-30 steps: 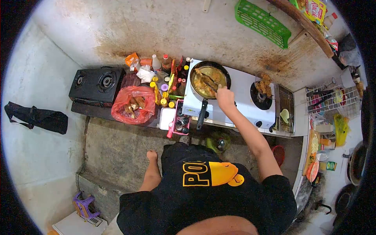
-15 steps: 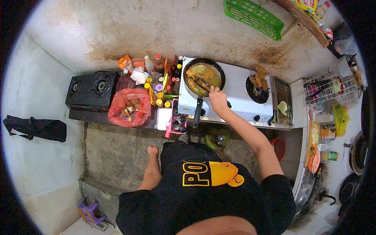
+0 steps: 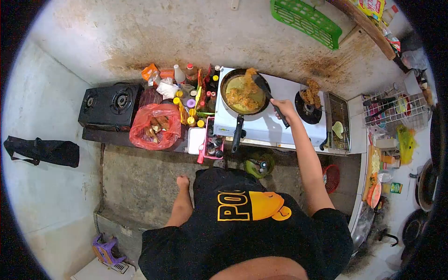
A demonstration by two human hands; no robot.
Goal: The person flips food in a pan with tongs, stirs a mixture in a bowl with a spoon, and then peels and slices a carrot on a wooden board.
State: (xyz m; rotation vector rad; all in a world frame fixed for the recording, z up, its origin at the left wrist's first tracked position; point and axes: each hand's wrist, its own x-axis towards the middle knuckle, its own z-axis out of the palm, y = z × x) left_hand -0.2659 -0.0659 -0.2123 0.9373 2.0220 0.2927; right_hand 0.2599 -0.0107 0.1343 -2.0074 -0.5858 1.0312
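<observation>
My right hand [image 3: 283,110] is closed around the handle of black tongs [image 3: 262,85], right of the frying pan [image 3: 268,99]. At the tongs' tip, a battered, golden-brown piece of food [image 3: 251,74] is raised at the pan's far rim. More battered pieces [image 3: 242,100] lie in the yellowish oil of the pan, which sits on the left side of the white stove [image 3: 280,122]. Low at my left side hangs my left hand [image 3: 183,181], fingers curled, with nothing visible in it. Fried pieces [image 3: 311,94] are heaped over the right burner [image 3: 305,112].
Left of the stove stand sauce bottles [image 3: 191,120], a red plastic bag [image 3: 140,135] with brown pieces in it, and a black two-burner stove [image 3: 109,106]. The pan's handle [image 3: 237,133] juts out toward me. A wire dish rack [image 3: 396,109] is on the right.
My right hand has moved right, and the tongs have swung up from the oil to the pan's far right rim with a battered piece. My left hand stays put.
</observation>
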